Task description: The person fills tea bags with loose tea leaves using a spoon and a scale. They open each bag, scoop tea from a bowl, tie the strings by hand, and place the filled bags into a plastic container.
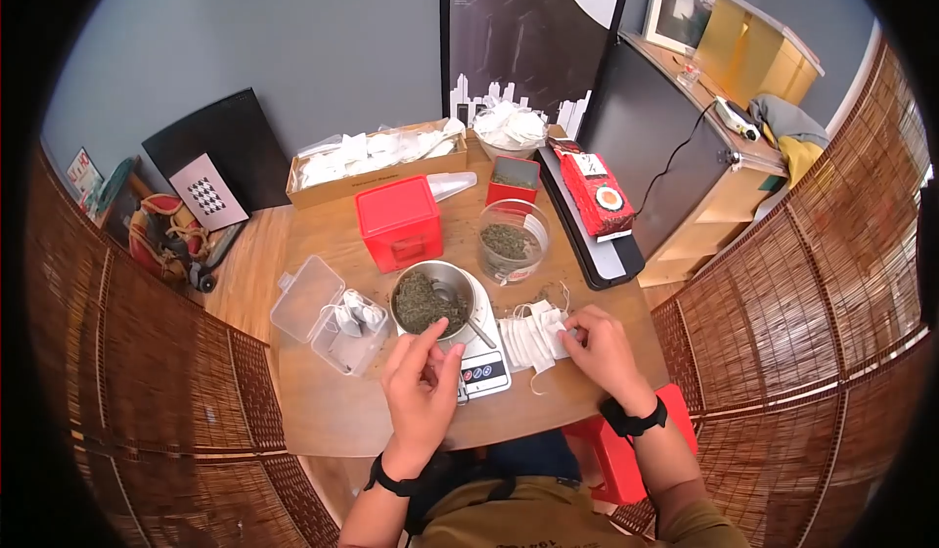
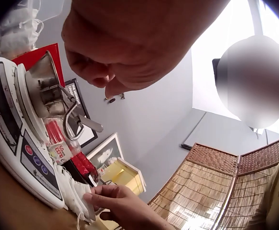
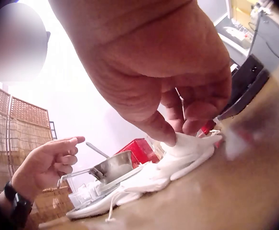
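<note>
White fabric pouches, several with strings, lie in an overlapping row on the wooden surface, just beside the right edge of a white digital scale. The right hand pinches the end pouch of the row between thumb and fingertips. On the scale stands a metal pot with a looped wire handle; it holds dried, chopped leaves and a spoon leaning over its rim. The left hand hovers at the near side of the pot, fingers loosely bent and thumb apart from the index finger, with nothing visible in its grip.

To the left of the scale, a clear plastic box with its lid open contains white bags that look filled. Behind the pot are a closed red box and a clear round tub partly filled with similar leaves. Farther back stand an open red container, a cardboard box and a bowl, the last two heaped with white pieces. A shiny red packet rests on a long black item at the right. Beyond, a dark framed poster stands against the grey wall, and woven screens flank both sides.
</note>
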Action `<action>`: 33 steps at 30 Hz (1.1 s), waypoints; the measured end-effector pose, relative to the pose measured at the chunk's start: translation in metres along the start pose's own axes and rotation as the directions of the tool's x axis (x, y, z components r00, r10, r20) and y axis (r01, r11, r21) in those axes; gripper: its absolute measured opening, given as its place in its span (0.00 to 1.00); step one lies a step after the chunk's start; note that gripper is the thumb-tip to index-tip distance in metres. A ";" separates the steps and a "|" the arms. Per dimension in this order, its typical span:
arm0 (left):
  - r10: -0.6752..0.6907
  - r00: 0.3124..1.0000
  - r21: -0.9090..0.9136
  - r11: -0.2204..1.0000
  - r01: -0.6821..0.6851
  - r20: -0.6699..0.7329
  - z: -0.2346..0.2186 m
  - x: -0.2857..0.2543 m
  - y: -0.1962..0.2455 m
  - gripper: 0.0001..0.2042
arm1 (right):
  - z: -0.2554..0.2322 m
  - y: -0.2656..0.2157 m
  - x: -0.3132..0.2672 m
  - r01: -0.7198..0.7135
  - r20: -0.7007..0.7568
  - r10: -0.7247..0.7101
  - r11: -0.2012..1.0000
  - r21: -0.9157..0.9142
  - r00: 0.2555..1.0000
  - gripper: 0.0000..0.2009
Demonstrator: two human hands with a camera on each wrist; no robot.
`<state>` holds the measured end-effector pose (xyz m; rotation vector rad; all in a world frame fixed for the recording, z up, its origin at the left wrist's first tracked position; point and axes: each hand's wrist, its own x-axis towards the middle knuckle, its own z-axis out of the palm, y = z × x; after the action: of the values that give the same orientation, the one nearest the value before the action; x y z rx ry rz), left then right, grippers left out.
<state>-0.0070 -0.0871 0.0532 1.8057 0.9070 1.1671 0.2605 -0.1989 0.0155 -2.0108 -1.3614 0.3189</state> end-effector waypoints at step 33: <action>-0.053 0.971 -0.359 0.923 0.137 0.234 -0.019 -0.054 0.009 0.10 | 0.002 -0.111 -0.065 0.078 0.150 -0.165 0.883 0.463 0.975 0.09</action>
<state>-0.0407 -0.1337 0.0458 1.5244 0.5890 0.9774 0.1512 -0.2313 0.0760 -1.5266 -1.3658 0.7137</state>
